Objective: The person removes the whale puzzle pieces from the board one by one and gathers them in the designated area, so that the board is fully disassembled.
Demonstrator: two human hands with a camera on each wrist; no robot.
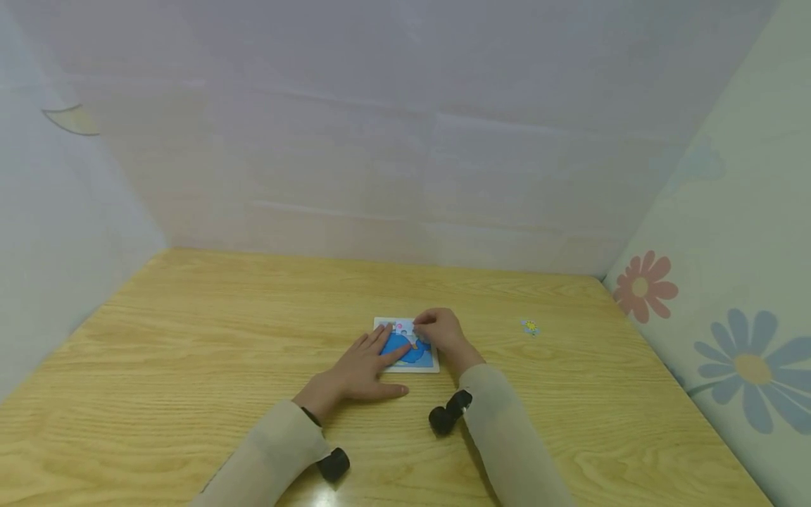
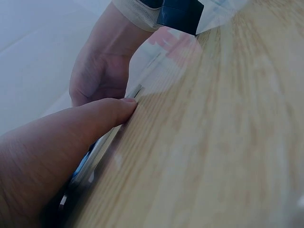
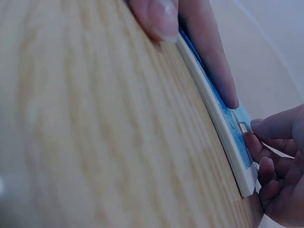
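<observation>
A small white-framed jigsaw puzzle (image 1: 418, 358) with a blue picture lies on the table. My left hand (image 1: 362, 367) rests over its left side, fingers spread and straight across the picture. Its thumb (image 2: 111, 110) reaches past the near edge, low over the wood. At the upper right of the puzzle, my right hand (image 1: 442, 331) pinches a small light-coloured puzzle piece (image 3: 243, 127) between thumb and forefinger. In the right wrist view, that piece stands tilted at the picture's surface, partly hidden by the fingertips.
A loose puzzle piece (image 1: 530, 327) with a yellow flower lies to the right on the wooden table (image 1: 253, 317). Pale cloth walls enclose the back and sides; the right one (image 1: 709, 246) bears printed flowers. Black wrist cameras (image 1: 334, 465) sit at both cuffs.
</observation>
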